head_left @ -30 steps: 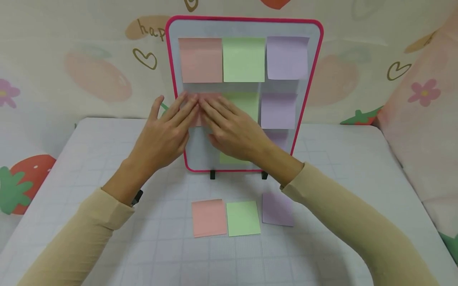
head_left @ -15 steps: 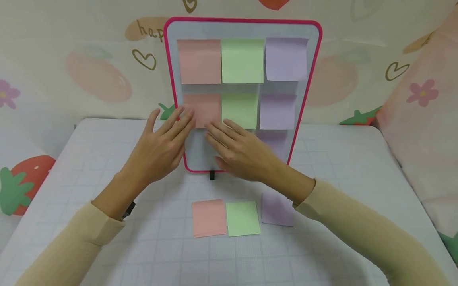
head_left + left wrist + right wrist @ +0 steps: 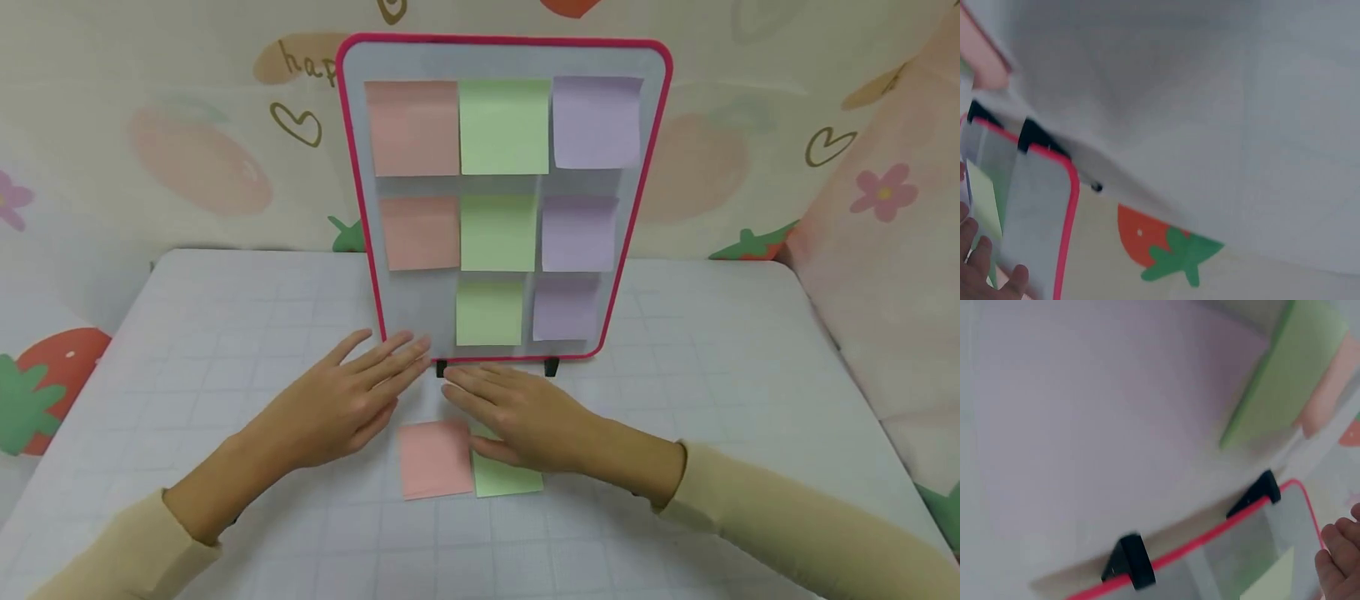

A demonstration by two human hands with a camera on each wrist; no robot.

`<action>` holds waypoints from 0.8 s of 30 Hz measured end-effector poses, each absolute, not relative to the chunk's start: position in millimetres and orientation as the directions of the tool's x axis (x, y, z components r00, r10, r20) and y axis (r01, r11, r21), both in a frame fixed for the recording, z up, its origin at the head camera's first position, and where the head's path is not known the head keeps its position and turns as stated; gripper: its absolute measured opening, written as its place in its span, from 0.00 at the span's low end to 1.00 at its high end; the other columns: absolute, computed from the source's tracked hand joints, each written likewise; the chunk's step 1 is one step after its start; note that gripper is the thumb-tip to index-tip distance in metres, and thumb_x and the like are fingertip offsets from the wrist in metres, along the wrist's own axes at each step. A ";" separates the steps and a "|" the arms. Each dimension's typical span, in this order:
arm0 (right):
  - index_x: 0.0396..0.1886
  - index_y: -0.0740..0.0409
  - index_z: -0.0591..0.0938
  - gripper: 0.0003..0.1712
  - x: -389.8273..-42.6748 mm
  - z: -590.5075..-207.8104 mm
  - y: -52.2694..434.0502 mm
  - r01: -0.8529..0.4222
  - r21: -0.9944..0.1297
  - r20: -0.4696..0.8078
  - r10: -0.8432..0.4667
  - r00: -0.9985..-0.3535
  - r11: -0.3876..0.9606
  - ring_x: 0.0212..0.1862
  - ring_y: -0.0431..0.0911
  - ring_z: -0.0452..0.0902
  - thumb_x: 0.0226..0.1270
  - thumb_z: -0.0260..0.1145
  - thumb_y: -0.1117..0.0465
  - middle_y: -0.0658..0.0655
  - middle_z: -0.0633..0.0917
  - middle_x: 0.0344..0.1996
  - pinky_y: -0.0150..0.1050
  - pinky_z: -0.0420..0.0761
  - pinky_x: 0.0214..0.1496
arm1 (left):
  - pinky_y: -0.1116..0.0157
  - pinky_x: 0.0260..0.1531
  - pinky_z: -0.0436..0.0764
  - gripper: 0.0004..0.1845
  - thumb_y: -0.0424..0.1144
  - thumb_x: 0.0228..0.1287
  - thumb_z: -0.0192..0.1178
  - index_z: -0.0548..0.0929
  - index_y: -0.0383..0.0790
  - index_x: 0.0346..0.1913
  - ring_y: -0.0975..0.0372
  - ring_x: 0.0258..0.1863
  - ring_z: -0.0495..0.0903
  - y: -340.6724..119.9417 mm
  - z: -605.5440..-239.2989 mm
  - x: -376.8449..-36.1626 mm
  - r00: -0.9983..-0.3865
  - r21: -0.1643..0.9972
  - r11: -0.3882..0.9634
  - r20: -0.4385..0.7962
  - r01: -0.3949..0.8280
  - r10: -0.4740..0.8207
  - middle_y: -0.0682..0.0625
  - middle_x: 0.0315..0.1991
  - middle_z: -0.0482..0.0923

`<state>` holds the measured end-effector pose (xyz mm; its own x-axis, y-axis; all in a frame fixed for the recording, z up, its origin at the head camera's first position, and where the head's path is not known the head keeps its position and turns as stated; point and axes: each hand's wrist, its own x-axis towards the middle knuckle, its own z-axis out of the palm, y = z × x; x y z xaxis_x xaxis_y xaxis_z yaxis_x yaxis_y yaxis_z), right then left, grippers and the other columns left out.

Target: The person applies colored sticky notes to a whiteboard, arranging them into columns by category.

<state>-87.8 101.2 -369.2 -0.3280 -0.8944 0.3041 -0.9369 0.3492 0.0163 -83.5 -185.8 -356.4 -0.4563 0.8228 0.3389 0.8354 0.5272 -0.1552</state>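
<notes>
In the head view, a whiteboard point(image 3: 423, 312) with a pink-red frame stands upright on black feet. Sticky notes cover it in rows: pink point(image 3: 422, 233), green point(image 3: 498, 233) and purple point(image 3: 580, 233) columns. My left hand point(image 3: 360, 404), fingers extended and holding nothing, overlaps the board's lower left corner. Beside it, my right hand point(image 3: 525, 421) hovers with fingers outstretched above the table, partly covering a green sticky note pad point(image 3: 510, 482). A pink sticky note pad point(image 3: 435, 462) lies between the two hands. The purple pad is hidden under the right wrist in this view.
Two black feet point(image 3: 552, 367) jut forward under the board's bottom edge. The white gridded table point(image 3: 300, 533) reaches back to a fabric backdrop point(image 3: 202, 158) with strawberries and hearts, which also rises along the right side.
Both hands have come off the middle-row pink note and moved down toward the table. That note stays on the board. The lower green and purple notes are now uncovered; the purple pad is covered.
</notes>
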 end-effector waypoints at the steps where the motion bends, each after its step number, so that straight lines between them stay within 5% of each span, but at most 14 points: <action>1: 0.66 0.65 0.75 0.33 -85.1 -372.5 101.4 -0.939 -0.008 0.295 -0.896 -0.332 0.345 0.68 0.51 0.72 0.66 0.69 0.53 0.62 0.76 0.66 0.44 0.66 0.71 | 0.45 0.66 0.65 0.30 0.45 0.79 0.27 0.71 0.35 0.70 0.53 0.70 0.67 -186.2 -360.3 -79.3 -0.454 -0.156 0.518 0.319 0.841 0.832 0.45 0.73 0.66; 6: 0.63 0.64 0.78 0.30 -75.1 -384.1 100.7 -0.945 -0.117 0.259 -0.909 -0.325 0.305 0.64 0.49 0.76 0.64 0.71 0.55 0.58 0.80 0.62 0.42 0.70 0.69 | 0.45 0.66 0.65 0.26 0.44 0.75 0.46 0.73 0.37 0.69 0.55 0.72 0.65 -189.2 -378.6 -61.1 -0.434 -0.130 0.468 0.226 0.874 0.872 0.47 0.73 0.66; 10: 0.62 0.60 0.79 0.28 -70.7 -389.8 100.6 -0.939 -0.196 0.194 -0.928 -0.319 0.282 0.63 0.48 0.77 0.65 0.71 0.54 0.55 0.81 0.61 0.40 0.70 0.68 | 0.47 0.66 0.66 0.32 0.43 0.62 0.64 0.73 0.37 0.70 0.55 0.71 0.66 -191.0 -389.2 -52.2 -0.419 -0.116 0.445 0.192 0.888 0.887 0.48 0.72 0.67; 24: 0.63 0.60 0.78 0.28 -67.5 -403.7 97.7 -0.928 -0.228 0.119 -0.937 -0.327 0.295 0.67 0.46 0.73 0.69 0.67 0.50 0.55 0.80 0.63 0.40 0.67 0.70 | 0.51 0.62 0.73 0.27 0.42 0.61 0.67 0.80 0.40 0.64 0.57 0.65 0.74 -200.3 -402.9 -39.5 -0.348 -0.096 0.359 0.118 0.928 0.930 0.49 0.65 0.76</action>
